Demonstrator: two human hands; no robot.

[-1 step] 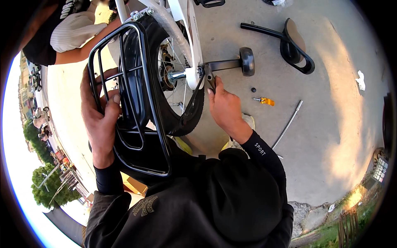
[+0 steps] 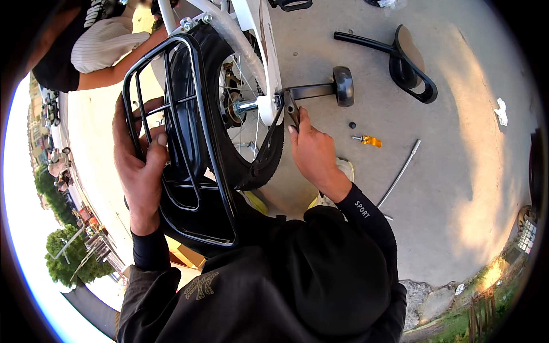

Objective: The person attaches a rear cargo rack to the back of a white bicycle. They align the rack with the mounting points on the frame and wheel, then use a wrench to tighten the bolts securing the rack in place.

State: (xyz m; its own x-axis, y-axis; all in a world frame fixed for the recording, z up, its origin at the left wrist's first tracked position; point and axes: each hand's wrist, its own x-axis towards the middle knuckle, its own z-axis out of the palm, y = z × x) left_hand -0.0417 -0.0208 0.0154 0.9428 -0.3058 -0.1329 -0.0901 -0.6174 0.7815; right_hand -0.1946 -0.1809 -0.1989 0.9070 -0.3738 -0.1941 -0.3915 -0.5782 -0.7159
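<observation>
At centre, the left hand grips the bars of a black rear rack over the tyre, while the right hand closes on a dark wrench at the wheel axle, beside the training-wheel arm and its small wheel, an orange-handled tool lying just beyond on the concrete.

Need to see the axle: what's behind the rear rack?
Behind the rack: the tyre, spokes and hub. The rack bars and left hand cover part of the wheel; the axle nut sits hidden by the right hand's tool.
</observation>
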